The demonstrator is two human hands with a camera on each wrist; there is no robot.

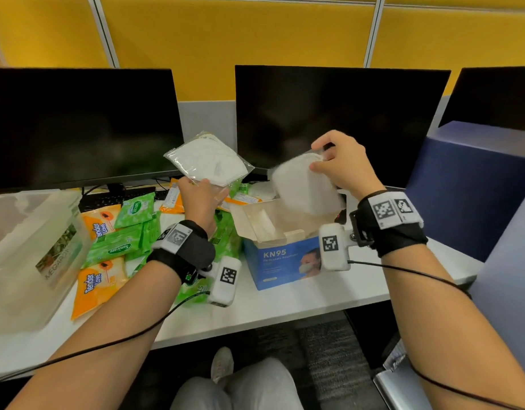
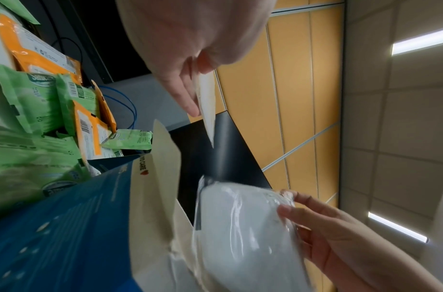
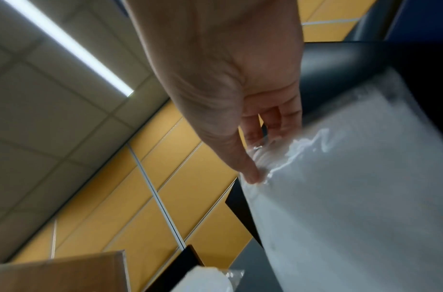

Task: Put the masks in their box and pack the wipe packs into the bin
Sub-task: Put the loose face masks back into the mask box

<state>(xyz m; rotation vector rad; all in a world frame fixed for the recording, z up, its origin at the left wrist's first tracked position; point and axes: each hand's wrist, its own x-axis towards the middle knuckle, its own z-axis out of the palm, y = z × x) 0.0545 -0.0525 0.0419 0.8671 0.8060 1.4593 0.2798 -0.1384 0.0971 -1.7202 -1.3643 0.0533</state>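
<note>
One wrapped mask (image 1: 209, 162) is pinched by the left hand (image 1: 200, 202), while a second wrapped mask (image 1: 305, 189) is gripped by the right hand (image 1: 342, 164) over the open KN95 box (image 1: 280, 261).

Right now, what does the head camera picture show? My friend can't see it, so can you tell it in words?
Two hands each hold a wrapped white mask above an open blue mask box on a white desk: the left hand raises one mask, the right hand lowers another mask toward the box. Green and orange wipe packs lie beside a clear bin.
</note>
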